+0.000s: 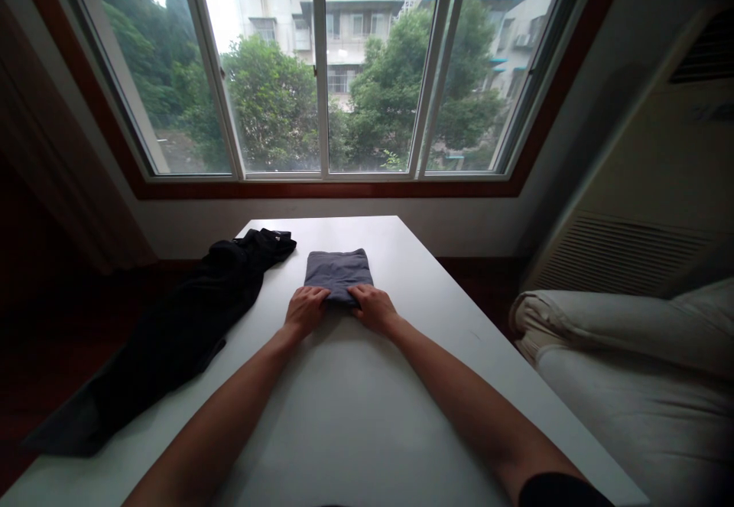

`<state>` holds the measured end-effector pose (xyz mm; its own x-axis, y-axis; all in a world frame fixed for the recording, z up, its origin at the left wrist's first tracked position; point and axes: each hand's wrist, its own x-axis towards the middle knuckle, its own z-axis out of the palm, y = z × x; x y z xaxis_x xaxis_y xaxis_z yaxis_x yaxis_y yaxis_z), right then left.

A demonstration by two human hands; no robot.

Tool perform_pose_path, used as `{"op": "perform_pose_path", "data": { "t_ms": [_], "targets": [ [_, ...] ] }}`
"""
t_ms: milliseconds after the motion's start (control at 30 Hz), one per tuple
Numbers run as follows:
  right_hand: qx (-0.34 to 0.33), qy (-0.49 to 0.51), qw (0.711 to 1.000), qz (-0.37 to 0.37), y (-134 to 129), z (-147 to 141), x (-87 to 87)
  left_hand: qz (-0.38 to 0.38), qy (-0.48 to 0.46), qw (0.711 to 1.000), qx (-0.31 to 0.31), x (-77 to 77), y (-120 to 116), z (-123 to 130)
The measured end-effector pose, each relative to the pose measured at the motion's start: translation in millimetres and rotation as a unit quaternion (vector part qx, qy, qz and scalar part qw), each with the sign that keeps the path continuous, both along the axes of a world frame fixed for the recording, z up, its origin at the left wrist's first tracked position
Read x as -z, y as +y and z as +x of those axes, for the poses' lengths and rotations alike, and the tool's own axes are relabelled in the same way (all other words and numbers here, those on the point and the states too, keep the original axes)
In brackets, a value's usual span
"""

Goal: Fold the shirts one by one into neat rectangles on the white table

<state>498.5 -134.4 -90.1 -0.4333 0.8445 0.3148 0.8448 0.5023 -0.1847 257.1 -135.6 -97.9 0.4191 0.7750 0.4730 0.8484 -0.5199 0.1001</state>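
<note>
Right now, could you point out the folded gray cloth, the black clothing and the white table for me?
Folded gray cloth (339,268): head view, middle of its top face.
Black clothing (186,320): head view, middle of its length.
White table (427,300): head view, bare top right of the cloth.

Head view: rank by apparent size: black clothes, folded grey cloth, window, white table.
1. Window and white table: too close to rank; the table's nearness enlarges it
2. Black clothes
3. Folded grey cloth
</note>
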Motion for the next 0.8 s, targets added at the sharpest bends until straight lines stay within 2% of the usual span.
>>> {"op": "perform_pose_path", "data": {
  "t_ms": [167,333,533,667,800],
  "targets": [
    [-0.067,0.003,0.998,0.012,3,-7,7.6,-0.003,0.035,0.998,0.043,-5.0,-6,8],
    [-0.099,-0.013,0.995,0.012,14,-5,18.1,-0.009,0.05,0.998,0.034,-2.8,-4,6],
    [-0.026,-0.024,0.999,-0.002,31,15,27.8,-0.014,0.051,0.998,0.025,-1.0,2,2],
    [0.021,-0.017,1.0,0.009,39,31,30.8,-0.017,0.044,0.999,-0.005,-0.5,6,-5],
    [0.016,0.007,0.999,0.037,40,37,27.8,-0.013,0.033,0.998,-0.044,-0.3,10,-14]
  ]
}}
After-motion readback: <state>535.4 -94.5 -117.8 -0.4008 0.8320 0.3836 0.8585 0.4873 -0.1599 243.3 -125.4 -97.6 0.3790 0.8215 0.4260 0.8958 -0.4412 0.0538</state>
